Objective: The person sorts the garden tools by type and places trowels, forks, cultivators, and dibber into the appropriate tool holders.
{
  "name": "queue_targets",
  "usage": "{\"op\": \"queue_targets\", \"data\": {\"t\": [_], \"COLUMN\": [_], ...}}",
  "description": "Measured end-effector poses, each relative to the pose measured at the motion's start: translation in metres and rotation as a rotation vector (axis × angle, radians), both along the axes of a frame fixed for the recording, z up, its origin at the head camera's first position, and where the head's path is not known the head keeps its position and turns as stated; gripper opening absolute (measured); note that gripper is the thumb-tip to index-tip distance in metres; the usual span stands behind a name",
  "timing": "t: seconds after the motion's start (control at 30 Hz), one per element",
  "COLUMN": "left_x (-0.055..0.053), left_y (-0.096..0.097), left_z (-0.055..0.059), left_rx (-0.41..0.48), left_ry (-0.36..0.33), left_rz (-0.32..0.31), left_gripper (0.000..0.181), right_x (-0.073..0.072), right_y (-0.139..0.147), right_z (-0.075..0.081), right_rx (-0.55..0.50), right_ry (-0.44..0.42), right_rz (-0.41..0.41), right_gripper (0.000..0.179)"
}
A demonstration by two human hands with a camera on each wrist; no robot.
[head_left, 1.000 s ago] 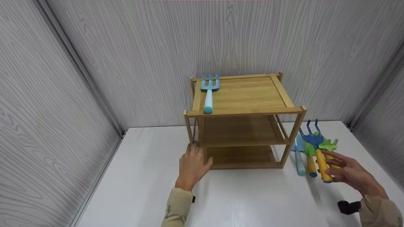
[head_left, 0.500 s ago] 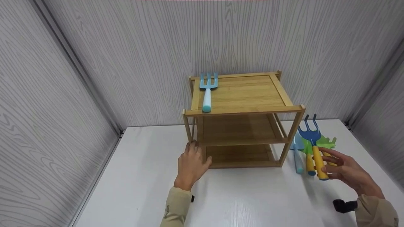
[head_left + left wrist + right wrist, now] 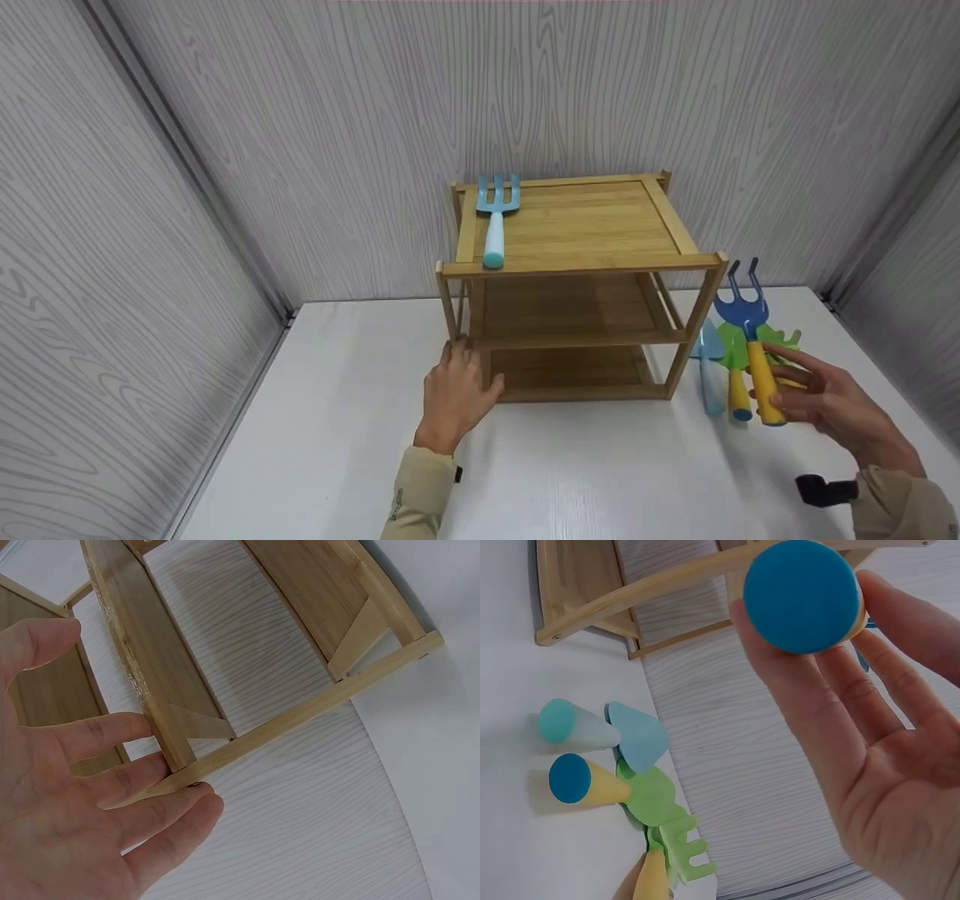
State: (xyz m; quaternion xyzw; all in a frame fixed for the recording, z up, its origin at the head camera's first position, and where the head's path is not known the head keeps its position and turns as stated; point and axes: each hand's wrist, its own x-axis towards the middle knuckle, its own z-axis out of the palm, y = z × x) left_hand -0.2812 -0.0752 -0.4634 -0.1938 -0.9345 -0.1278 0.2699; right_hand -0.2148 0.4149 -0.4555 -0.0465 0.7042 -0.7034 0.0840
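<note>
My right hand (image 3: 840, 401) grips the yellow handle of a garden hand fork (image 3: 763, 382) with blue tines. The fork is raised above the table, tines pointing away from me; the right wrist view shows its round blue handle end (image 3: 801, 596). Fingertips of my left hand (image 3: 456, 394) touch the left front post (image 3: 300, 715) of a three-tier wooden shelf (image 3: 592, 225), the fingers fairly straight and the thumb apart. On the top board, along its left side, lies a light blue hand fork (image 3: 495, 232).
Right of the shelf, on the white table (image 3: 585, 472), lie a light blue trowel (image 3: 639, 736), a green trowel (image 3: 649, 791) with a yellow handle and a green rake (image 3: 686, 847). Grey wood-grain panels (image 3: 360, 150) enclose the back and sides.
My right hand has lifted the blue and yellow hand fork slightly, so its tines sit higher. The left hand stays at the shelf post.
</note>
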Motion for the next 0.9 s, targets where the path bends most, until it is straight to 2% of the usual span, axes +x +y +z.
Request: {"op": "queue_targets", "data": {"t": [0.17,0.33,0.63,0.77,0.9], "left_x": [-0.002,-0.001,-0.002,-0.001,0.000], "left_y": [0.000,0.000,0.003,0.003,0.001], "left_z": [-0.002,-0.002,0.001,0.001,-0.001], "left_rx": [-0.002,-0.001,-0.018,-0.014,-0.010], "left_ry": [0.036,0.022,0.005,-0.019,-0.040], "left_rz": [-0.010,-0.003,0.010,0.007,0.015], "left_gripper": [0.053,0.053,0.054,0.054,0.053], "right_x": [0.003,0.004,0.007,0.009,0.009], "right_y": [-0.002,-0.002,-0.001,-0.002,-0.005], "right_z": [0.005,0.008,0.018,0.018,0.014], "right_rx": [0.068,0.118,0.247,0.241,0.181], "right_ry": [0.050,0.132,0.136,0.141,0.183], "right_rz": [-0.026,-0.019,-0.091,-0.097,-0.069], "right_gripper": [0.067,0.070,0.070,0.070,0.071]}}
